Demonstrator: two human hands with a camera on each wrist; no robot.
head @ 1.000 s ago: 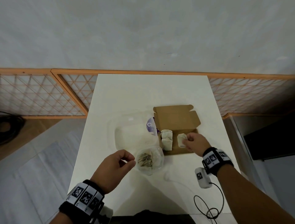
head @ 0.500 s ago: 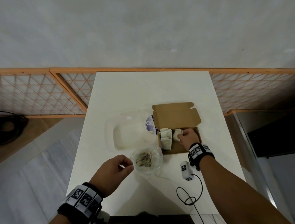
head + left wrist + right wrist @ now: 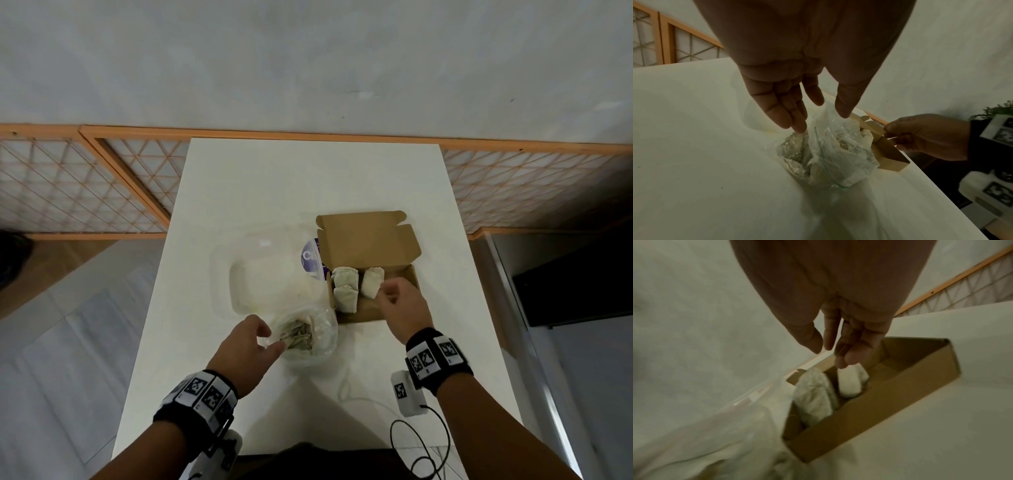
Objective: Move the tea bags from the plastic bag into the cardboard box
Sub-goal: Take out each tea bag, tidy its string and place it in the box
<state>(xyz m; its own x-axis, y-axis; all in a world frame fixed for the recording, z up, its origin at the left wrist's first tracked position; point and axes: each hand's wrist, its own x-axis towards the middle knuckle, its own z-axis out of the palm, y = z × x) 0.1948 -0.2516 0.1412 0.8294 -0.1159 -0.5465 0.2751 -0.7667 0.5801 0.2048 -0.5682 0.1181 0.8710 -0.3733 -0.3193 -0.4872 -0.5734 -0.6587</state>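
On the white table (image 3: 308,185) stands an open brown cardboard box (image 3: 366,240), its lid tipped back. Three white tea bags lie inside: two at the left (image 3: 346,287) and one beside them (image 3: 371,282). My right hand (image 3: 383,291) hovers just over that third tea bag (image 3: 851,382), fingers loose, holding nothing. A crumpled clear plastic bag (image 3: 322,339) with more tea bags (image 3: 298,337) sits in front of the box's left corner. My left hand (image 3: 274,339) is at the bag's mouth (image 3: 838,154), fingers straight; its fingertips (image 3: 797,125) touch the plastic, thumb apart.
A clear plastic container (image 3: 260,274) with a purple label (image 3: 310,258) lies left of the box. A white tagged device (image 3: 409,397) with a black cable sits near the table's front right edge. An orange lattice screen (image 3: 85,192) runs behind the table.
My right hand set the third tea bag in the box beside the other two and let go. My left hand uncurled its fingers and moved right to the plastic bag's mouth.
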